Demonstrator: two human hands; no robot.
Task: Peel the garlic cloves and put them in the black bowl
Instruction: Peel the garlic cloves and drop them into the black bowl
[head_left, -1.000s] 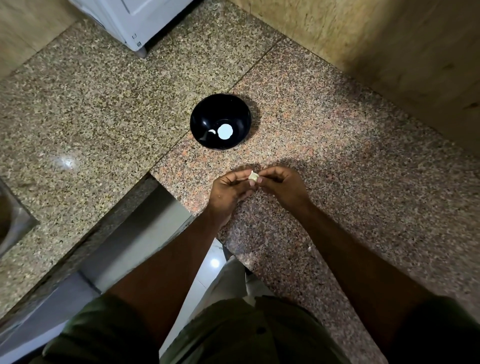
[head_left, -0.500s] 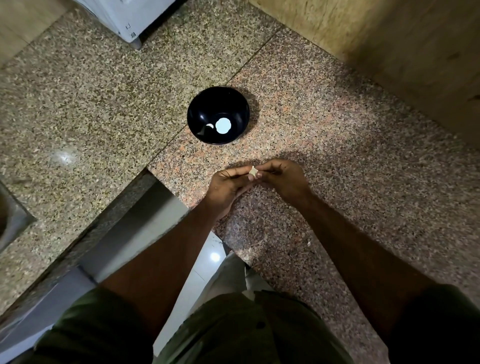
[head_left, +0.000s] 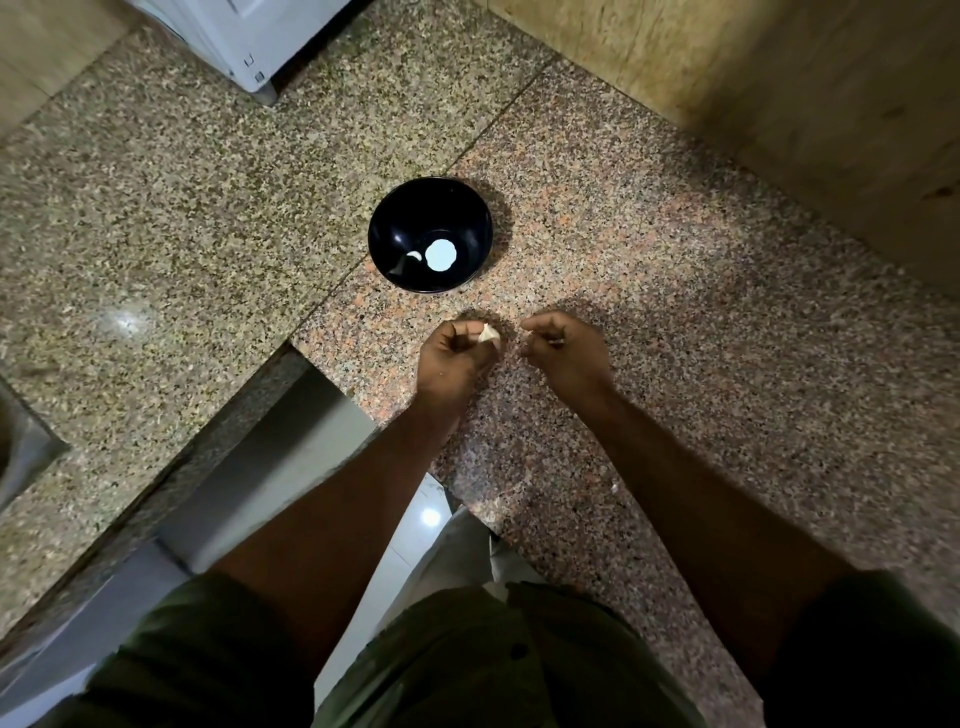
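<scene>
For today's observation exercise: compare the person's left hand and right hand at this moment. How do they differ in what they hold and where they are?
The left hand pinches a pale garlic clove; the right hand holds no clove, only a small scrap at its fingertips, too small to identify. The left hand sits nearer the black bowl; the right hand is farther to the side. Both have curled fingers and are over the granite counter, apart from each other.

Olive-green short sleeves (head_left: 171, 644), bare forearms (head_left: 691, 499)
</scene>
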